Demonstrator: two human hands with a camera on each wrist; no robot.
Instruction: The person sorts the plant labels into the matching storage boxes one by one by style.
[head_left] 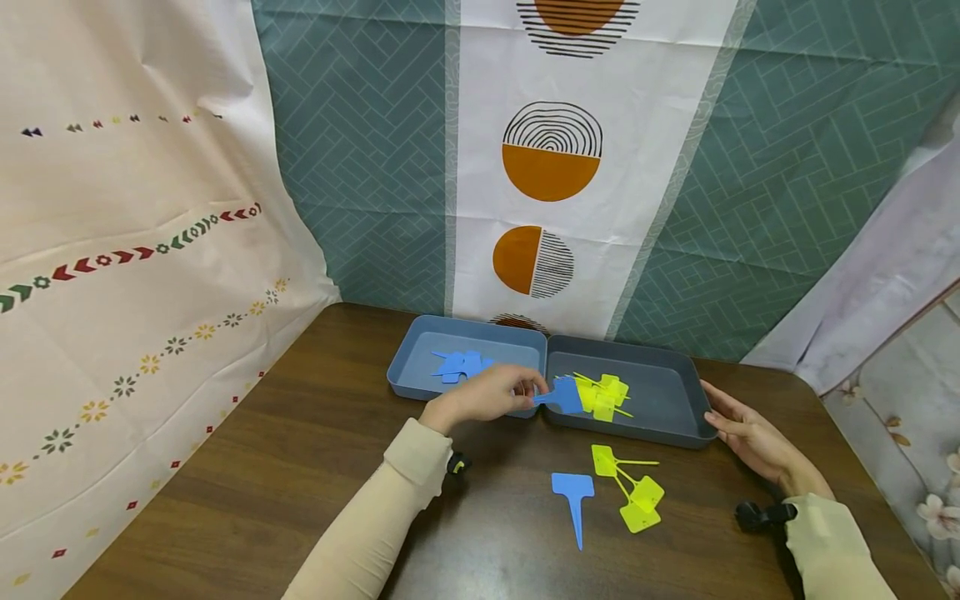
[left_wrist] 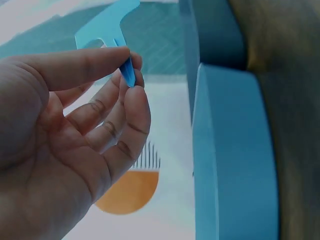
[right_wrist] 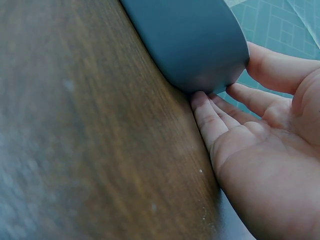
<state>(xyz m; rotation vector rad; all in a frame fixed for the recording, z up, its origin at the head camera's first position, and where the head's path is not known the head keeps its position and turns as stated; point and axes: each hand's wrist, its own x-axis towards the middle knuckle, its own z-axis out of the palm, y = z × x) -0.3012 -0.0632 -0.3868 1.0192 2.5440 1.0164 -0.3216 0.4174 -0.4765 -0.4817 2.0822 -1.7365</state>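
Note:
My left hand [head_left: 487, 396] pinches the narrow stem of a blue T-shaped plant label [head_left: 564, 397] between thumb and fingertips. In the head view the label's wide head overlaps the near left part of the dark grey tray [head_left: 663, 396]. The left wrist view shows its pointed tip [left_wrist: 128, 75] under the thumb. At the dark tray's right end, my right hand [head_left: 750, 437] touches the outer wall with thumb and fairly straight fingers. In the right wrist view the fingertips [right_wrist: 201, 100] meet the tray's lower edge near the tabletop. Yellow plant labels [head_left: 603, 400] lie piled inside this tray.
Left of the dark tray, end to end with it, stands a blue-grey tray [head_left: 517, 350] holding several blue labels [head_left: 459, 364]. Nearer on the brown table [head_left: 300, 467] lie a loose blue label [head_left: 573, 486] and three yellow labels [head_left: 639, 515]. Patterned curtains [head_left: 367, 167] hang behind.

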